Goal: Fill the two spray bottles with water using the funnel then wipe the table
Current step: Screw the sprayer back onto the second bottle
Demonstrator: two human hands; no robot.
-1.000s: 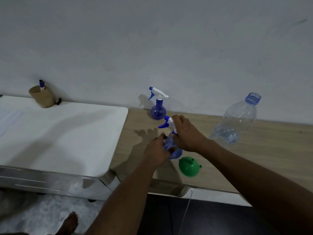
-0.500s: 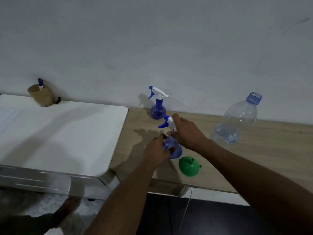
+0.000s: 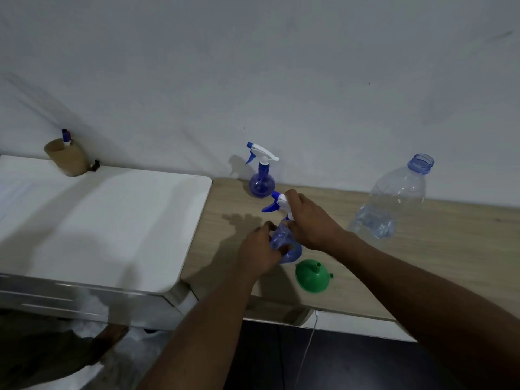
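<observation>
A tan cup (image 3: 67,160) with a pen (image 3: 66,135) sits at the white worktop's (image 3: 112,220) back-left corner. On the wooden worktop (image 3: 436,263), the far spray bottle (image 3: 261,182) stands at the back edge.

In front of it, the left grip (image 3: 257,253) curls round the near spray bottle's (image 3: 291,251) blue belly. The right grip (image 3: 312,223) wraps its white trigger head (image 3: 281,200) — both closed tight on it. The green funnel (image 3: 311,277) lies mouth-down by the front edge, just beside the held bottle, and an uncapped water bottle (image 3: 391,204) stands further right.

Nothing has shifted since half a second ago — same hold.
</observation>
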